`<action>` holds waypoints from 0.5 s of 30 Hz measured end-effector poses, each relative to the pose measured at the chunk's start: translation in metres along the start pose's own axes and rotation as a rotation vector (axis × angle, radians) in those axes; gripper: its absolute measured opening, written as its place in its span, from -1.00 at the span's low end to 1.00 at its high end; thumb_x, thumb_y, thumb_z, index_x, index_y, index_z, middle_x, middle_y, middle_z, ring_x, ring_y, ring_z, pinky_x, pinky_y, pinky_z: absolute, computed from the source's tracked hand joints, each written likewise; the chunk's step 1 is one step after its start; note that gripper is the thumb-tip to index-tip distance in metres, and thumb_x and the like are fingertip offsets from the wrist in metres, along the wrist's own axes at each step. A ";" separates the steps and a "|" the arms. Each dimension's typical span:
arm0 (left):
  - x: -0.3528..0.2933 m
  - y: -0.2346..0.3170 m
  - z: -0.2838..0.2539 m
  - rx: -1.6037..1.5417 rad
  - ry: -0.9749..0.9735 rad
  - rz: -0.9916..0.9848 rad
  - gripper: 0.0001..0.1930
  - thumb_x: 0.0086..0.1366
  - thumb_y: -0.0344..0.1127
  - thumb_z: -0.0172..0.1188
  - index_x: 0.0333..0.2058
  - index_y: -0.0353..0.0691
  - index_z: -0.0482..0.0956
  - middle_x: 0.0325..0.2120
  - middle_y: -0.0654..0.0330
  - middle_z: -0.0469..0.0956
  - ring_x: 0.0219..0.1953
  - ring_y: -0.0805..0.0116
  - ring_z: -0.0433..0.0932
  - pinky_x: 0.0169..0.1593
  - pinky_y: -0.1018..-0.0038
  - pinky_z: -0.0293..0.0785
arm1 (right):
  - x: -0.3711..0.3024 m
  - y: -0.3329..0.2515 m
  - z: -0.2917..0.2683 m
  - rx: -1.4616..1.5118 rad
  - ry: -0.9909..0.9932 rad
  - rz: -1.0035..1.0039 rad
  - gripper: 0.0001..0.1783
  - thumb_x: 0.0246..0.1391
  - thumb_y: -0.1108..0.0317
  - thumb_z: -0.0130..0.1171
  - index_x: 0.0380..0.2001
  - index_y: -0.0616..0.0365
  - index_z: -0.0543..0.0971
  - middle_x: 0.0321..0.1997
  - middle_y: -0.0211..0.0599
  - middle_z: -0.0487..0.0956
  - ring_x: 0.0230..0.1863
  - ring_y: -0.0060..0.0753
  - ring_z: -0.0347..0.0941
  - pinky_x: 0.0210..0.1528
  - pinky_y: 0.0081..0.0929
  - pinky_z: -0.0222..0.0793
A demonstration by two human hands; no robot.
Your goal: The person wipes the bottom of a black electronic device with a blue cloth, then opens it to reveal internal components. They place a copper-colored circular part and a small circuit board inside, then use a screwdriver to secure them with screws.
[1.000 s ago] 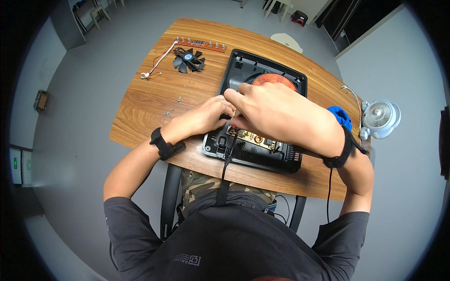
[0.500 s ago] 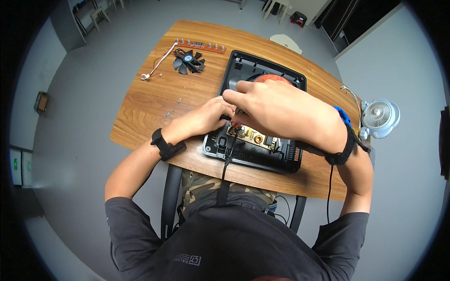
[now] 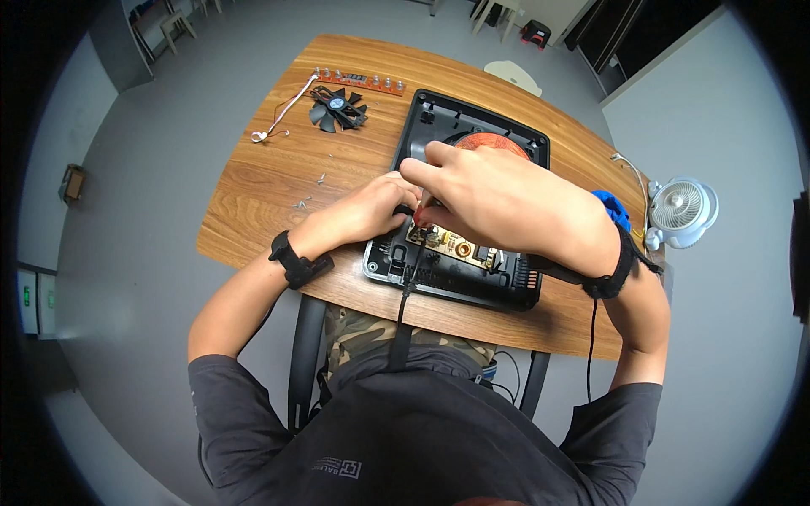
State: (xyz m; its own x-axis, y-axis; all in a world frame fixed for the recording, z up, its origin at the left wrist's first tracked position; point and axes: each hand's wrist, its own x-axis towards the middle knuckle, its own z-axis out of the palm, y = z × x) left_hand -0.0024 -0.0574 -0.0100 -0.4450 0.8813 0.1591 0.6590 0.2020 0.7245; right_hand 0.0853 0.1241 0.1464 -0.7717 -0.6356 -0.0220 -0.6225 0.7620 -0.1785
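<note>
An open black appliance casing (image 3: pixel 482 293) lies on the table before me, with a copper-coloured coil (image 3: pixel 496 142) in its far half and a tan circuit board (image 3: pixel 447 242) in its near half. Over the board's left end, my right hand (image 3: pixel 489 198) is closed in a pinch on a small, partly red thing that its fingers mostly hide. My left hand (image 3: pixel 377 207) reaches over the casing's left side, fingers curled together beside the right fingertips; what they grip is hidden. A black power cord (image 3: pixel 407 295) runs from the casing over the table's front edge.
Left of the casing lie a black fan (image 3: pixel 337 110), an orange strip board (image 3: pixel 363 81) with a white cable (image 3: pixel 291 110), and several loose screws (image 3: pixel 302 203). A small pale-blue desk fan (image 3: pixel 679 213) stands at the right. The wooden table (image 3: pixel 253 202) has a curved far edge.
My right hand has turned slightly at the wrist, its fingertips shifting over the board and showing more of the red part. My left hand stays at the same spot on the casing.
</note>
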 end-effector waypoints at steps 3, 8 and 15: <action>0.000 -0.017 0.006 -0.023 0.005 0.036 -0.69 0.08 -0.60 0.35 -0.15 -0.31 0.70 0.00 0.02 0.61 0.16 0.01 0.50 0.27 0.21 0.44 | 0.009 -0.007 0.004 -0.070 -0.015 0.069 -0.69 0.19 0.29 0.26 -0.16 0.32 0.50 -0.45 -0.05 0.63 -0.36 0.11 0.66 -0.32 -0.12 0.60; 0.002 -0.013 0.004 0.000 0.013 0.076 -0.71 0.07 -0.60 0.34 -0.17 -0.32 0.70 -0.02 -0.02 0.61 0.15 -0.01 0.50 0.25 0.21 0.45 | 0.005 -0.019 0.001 -0.086 0.039 0.098 -0.71 0.19 0.31 0.26 -0.17 0.32 0.52 -0.49 -0.07 0.64 -0.38 0.10 0.67 -0.33 -0.13 0.60; 0.000 0.003 0.000 0.033 0.013 -0.008 -0.72 0.07 -0.59 0.34 -0.19 -0.32 0.69 -0.12 -0.01 0.63 0.09 -0.04 0.52 0.20 0.19 0.47 | -0.001 -0.004 0.003 0.014 0.068 -0.052 -0.72 0.16 0.34 0.25 -0.20 0.38 0.52 -0.48 -0.01 0.65 -0.36 0.13 0.66 -0.30 -0.10 0.60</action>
State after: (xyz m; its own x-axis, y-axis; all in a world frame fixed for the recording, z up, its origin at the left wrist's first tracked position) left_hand -0.0009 -0.0570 -0.0079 -0.4579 0.8741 0.1623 0.6748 0.2229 0.7035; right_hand 0.0891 0.1216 0.1445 -0.7455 -0.6643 0.0541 -0.6607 0.7258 -0.1913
